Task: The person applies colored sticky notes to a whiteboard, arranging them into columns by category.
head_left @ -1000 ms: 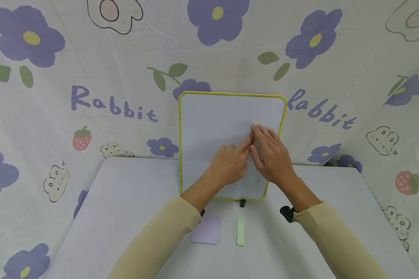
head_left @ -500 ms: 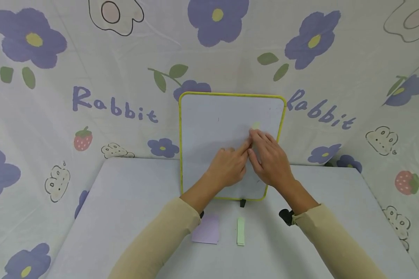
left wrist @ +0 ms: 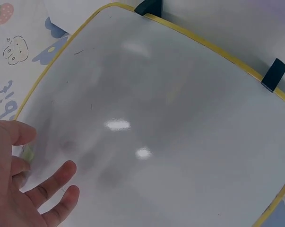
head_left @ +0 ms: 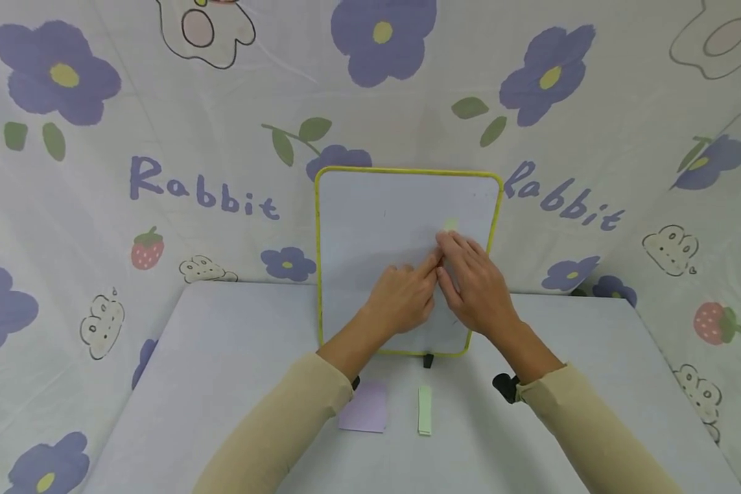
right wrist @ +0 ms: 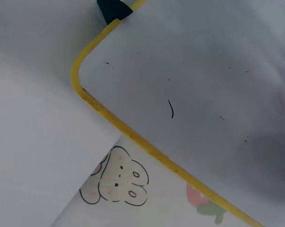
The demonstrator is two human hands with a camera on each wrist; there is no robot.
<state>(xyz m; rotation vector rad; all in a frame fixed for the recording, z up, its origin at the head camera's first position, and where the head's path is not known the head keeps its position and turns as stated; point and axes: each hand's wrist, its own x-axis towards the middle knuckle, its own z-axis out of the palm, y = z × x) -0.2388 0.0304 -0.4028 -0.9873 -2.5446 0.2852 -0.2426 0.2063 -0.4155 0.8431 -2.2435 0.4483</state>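
We see the right hand [head_left: 474, 281] laid against the board with its fingers long and straight, set close side by side and curled round nothing. The left hand [head_left: 401, 295] reaches in with its index finger stretched toward those fingers, thumb and index parted; from the left wrist, its other fingers spread loosely. Between and beneath the fingertips we find a slip of pale green paper [head_left: 450, 224], on the right-hand part of the board: its upper end peeks out above the right fingertips, and another patch shows past the left thumb. The rest is covered, so we cannot tell its full shape.

Around them stands the whiteboard [head_left: 358, 233], smooth and glossy enough to throw back two bright glints in the left wrist view, and flecked with short dark marks. Its rounded-corner rim [head_left: 407, 170] is yellow and slightly scuffed, with angular black feet [left wrist: 274, 74] at the bottom edge.

On the matte white table [head_left: 234, 370] in front, we see a flat purple paper pad [head_left: 364, 410] and, beside it, a narrow pale green pad [head_left: 425, 410]. Tan sleeves [head_left: 272, 418] cover the forearms. Behind, a softly creased cloth [head_left: 222, 123] carries flowers, strawberries, rabbits and lettering.
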